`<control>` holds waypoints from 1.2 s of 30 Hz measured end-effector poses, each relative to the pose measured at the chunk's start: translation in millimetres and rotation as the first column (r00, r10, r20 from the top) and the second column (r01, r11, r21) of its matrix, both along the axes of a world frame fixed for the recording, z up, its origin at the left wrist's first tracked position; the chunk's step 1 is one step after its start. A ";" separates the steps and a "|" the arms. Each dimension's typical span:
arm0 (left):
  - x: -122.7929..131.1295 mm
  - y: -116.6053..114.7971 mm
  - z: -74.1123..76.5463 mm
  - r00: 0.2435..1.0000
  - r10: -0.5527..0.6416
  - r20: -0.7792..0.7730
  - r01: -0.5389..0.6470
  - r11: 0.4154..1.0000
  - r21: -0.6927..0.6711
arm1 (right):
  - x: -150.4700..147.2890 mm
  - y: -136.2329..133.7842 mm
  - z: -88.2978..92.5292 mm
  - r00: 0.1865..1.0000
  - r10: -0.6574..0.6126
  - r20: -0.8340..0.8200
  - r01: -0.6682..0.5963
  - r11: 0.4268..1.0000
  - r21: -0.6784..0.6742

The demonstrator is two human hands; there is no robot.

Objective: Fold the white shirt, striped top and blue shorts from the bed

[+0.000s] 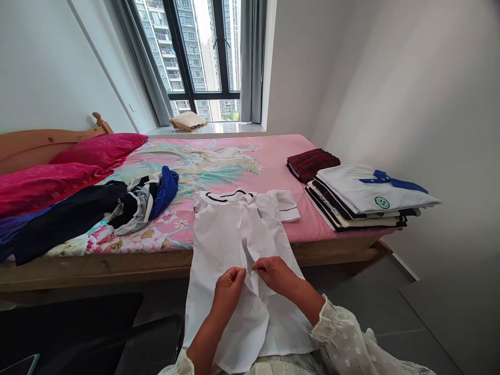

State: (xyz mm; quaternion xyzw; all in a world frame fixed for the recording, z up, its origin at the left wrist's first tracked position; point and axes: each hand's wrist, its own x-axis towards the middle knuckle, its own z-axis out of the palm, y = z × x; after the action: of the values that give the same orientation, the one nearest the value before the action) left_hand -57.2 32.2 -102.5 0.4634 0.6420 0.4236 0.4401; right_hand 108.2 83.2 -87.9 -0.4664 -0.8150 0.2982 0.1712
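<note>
The white shirt [216, 234] lies over the near edge of the bed [273, 166], at 6 o'clock; left hand [227, 291] and right hand [278, 275] each pinch its front edges. From it, tangled clothes [138, 203] crowd 10 o'clock, before 2 magenta pillows [105, 148]; plaid cloth [314, 161] sits at 1, a folded stack [347, 190] at 2.

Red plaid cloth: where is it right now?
In the head view, the red plaid cloth lies on the bed at right, behind and left of the folded clothes stack.

Wooden bed [117, 265], pink sheet [273, 161], red pillows [103, 148], rumpled clothes [97, 202], overhanging white shirt [219, 234], folded stack [351, 192]
</note>
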 end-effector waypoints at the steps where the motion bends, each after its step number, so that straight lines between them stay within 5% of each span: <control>1: 0.2 0.3 0.1 1.000 -0.007 -0.001 0.007 1.000 0.003 | 0.2 -2.9 2.1 0.999 -0.019 -0.029 0.019 1.000 0.001; 27: 7.4 2.2 12.4 0.998 -0.032 0.045 0.029 0.998 0.053 | -7.9 -15.4 -3.4 0.962 -0.088 -0.257 0.117 0.988 0.101; 36: 3.3 2.1 9.6 0.997 -0.081 -0.019 0.082 0.995 0.059 | -8.9 -20.3 -7.4 0.857 -0.190 -0.479 0.146 0.981 -0.127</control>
State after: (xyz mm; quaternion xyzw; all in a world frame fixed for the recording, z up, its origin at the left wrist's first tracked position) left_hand -53.9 34.3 -92.9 0.5056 0.6134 0.4204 0.4374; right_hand 99.3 62.9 -95.2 -0.4519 -0.6876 0.4254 0.3768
